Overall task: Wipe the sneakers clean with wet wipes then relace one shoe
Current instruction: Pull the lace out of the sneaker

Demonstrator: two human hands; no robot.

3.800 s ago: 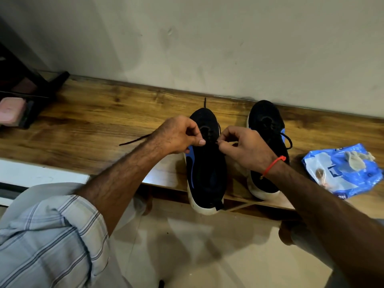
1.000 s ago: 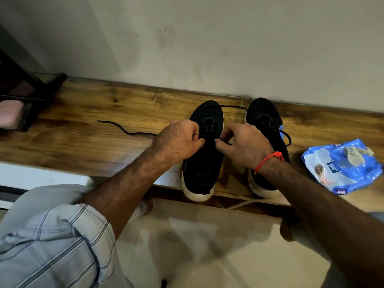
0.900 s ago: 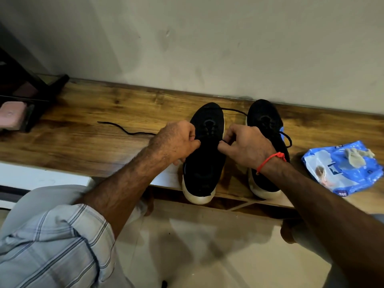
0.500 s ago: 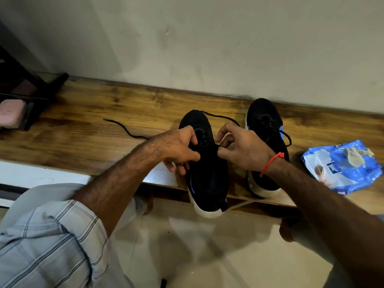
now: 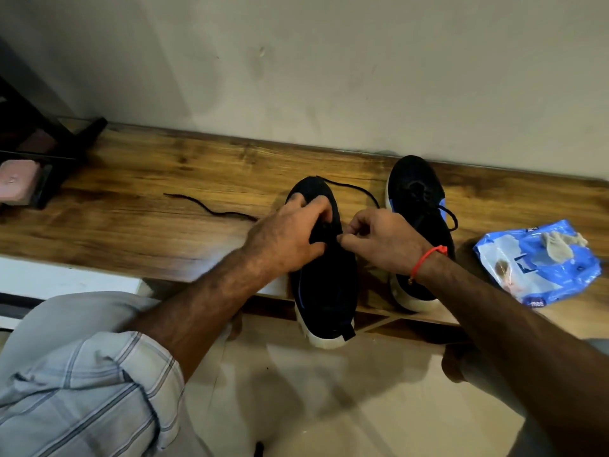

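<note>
Hands first: we see the left hand (image 5: 286, 237) curled over the upper of the near sneaker (image 5: 324, 282), fingers bent round its eyelet area and gripping it, while the right hand (image 5: 384, 243) sits just beside it on the other side of the shoe, thumb and forefinger pinched tight on the black lace (image 5: 354, 188). We follow that lace from the pinch up in a loop past the toe of the shoe; a second loose end (image 5: 211, 209) trails away to the left across the wooden shelf (image 5: 158, 206) and disappears behind the left hand. We cannot tell which eyelet the lace passes through, since the fingers cover that part. The near sneaker is black with a white sole, toe toward the wall, heel overhanging the front edge of the shelf. We find the second sneaker (image 5: 417, 232) just to its right, also toe to the wall, its own lace looped at the side, partly hidden by the right wrist, which carries a red thread band (image 5: 426, 258). Farther right on the shelf lies a blue wet-wipe pack (image 5: 540, 268) with a crumpled used wipe (image 5: 560, 246) on top of it. At the far left edge we note a dark stand (image 5: 49, 150) and a pink block (image 5: 16, 181)
</note>
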